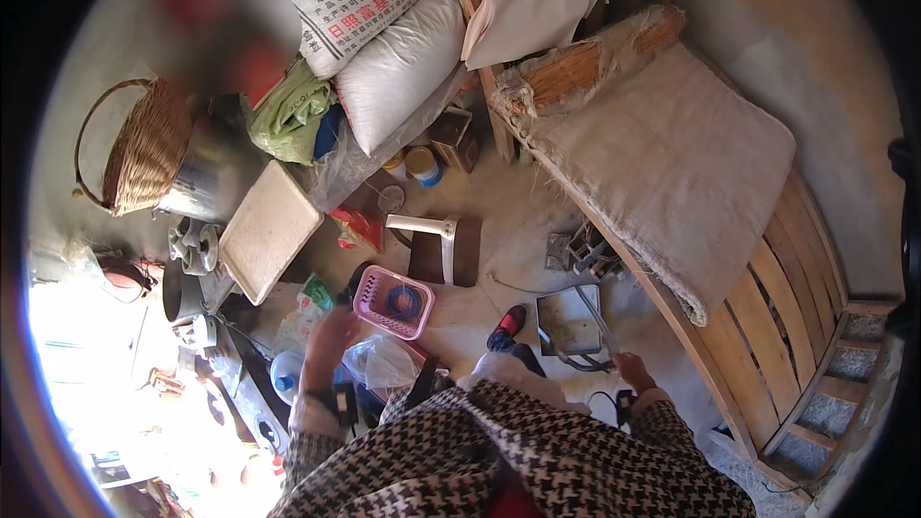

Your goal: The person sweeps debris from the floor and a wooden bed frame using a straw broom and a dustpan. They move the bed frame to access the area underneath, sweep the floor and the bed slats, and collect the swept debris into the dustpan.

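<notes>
My left hand point(331, 338) is raised beside the pink plastic basket point(418, 328), with its fingers loosely apart and nothing visible in them. A coil of blue cord point(404, 303) lies inside the basket. My right hand point(632, 371) is closed around the end of a grey handle point(597, 365). That handle appears to belong to a square, pale-rimmed pan point(543, 315) on the floor, which has dirt in it. A red-and-dark shoe point(511, 320) shows just left of the pan.
On the right stands a wooden slatted bed frame point(758, 374) with a folded beige mat point(662, 173). A white stool point(447, 249), a cream tray point(271, 230) and a wicker basket point(144, 158) stand ahead and left. White sacks point(403, 62) are piled at the back.
</notes>
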### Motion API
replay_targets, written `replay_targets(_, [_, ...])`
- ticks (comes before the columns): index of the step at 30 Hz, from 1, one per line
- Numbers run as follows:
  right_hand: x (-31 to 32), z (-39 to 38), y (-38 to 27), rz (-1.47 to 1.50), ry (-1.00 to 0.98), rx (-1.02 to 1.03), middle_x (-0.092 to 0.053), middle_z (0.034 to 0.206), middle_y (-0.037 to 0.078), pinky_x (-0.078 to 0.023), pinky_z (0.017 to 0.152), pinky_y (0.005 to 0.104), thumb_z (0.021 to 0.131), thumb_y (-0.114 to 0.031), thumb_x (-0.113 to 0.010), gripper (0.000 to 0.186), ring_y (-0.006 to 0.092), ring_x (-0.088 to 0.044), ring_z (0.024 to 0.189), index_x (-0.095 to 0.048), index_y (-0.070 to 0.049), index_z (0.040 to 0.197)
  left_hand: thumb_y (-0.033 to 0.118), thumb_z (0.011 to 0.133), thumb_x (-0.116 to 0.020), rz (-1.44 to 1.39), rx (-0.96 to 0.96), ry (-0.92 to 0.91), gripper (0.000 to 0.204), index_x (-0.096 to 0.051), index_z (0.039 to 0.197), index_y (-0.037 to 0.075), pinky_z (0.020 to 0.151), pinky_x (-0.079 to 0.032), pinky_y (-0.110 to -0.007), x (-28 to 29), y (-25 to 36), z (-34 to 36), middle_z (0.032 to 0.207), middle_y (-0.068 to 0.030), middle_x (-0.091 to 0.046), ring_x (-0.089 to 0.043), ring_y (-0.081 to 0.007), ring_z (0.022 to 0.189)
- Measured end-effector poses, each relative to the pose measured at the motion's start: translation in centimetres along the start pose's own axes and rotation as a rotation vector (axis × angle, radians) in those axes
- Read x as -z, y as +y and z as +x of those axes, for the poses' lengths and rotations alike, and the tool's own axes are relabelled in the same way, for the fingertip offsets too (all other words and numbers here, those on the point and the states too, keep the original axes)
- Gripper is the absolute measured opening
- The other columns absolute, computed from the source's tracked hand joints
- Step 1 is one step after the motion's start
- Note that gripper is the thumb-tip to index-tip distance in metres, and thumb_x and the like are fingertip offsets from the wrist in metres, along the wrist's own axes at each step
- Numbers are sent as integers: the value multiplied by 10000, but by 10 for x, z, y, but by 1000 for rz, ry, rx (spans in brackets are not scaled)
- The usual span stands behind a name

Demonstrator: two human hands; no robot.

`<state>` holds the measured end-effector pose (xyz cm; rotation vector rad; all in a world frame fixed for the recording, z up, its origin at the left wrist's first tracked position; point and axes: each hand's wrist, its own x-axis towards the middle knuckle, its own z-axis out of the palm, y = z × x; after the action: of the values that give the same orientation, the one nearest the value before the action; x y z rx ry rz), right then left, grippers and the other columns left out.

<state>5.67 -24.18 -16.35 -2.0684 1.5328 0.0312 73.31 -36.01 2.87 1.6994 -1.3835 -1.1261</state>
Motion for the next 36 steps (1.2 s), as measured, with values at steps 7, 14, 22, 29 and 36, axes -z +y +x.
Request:
replay_targets(7, [22, -66, 15, -65, -213, -143, -632, 828, 157, -498, 651, 431, 819, -65, -519, 130, 334, -611, 768, -618, -80, 902, 110, 909, -486, -665, 196, -185, 261, -487, 1137, -16, 785, -503, -320, -39, 62, 124, 976, -121, -608, -601, -226, 888])
replay_targets(14, [2, -71, -15, 674, -150, -1031, -640, 774, 174, -474, 688, 438, 837, -298, -501, 338, 382, -596, 774, -621, -13, 702, 218, 923, -500, -746, 383, -176, 196, -564, 1002, 51, 660, -510, -284, -47, 115, 186, 852, -87, -624, -618, -182, 753])
replay_targets(22, [115, 0, -38, 1040, 162, -1028, -623, 807, 108, -489, 573, 361, 840, -213, -595, 241, 234, -608, 710, -578, -31, 997, 241, 908, -533, -561, 238, -147, 201, -565, 1010, 71, 664, -515, -283, -62, 155, 314, 852, -70, -637, -627, -168, 753])
replay_targets(29, [315, 178, 12, 677, 320, -653, -622, 818, 85, -498, 594, 310, 819, -149, -622, 267, 164, -608, 686, -580, -44, 1061, 175, 884, -547, -386, -106, -19, 212, -554, 1012, 6, 677, -498, -264, -67, 203, 447, 830, -79, -627, -618, -146, 752])
replay_targets(36, [560, 317, -1, 649, 542, -324, -611, 813, 50, -480, 634, 280, 883, -179, -523, 204, 128, -589, 716, -579, -50, 1032, 23, 804, -611, -70, -615, 72, 237, -543, 1028, -12, 770, -468, -309, -95, 291, 518, 989, -128, -574, -579, -215, 882])
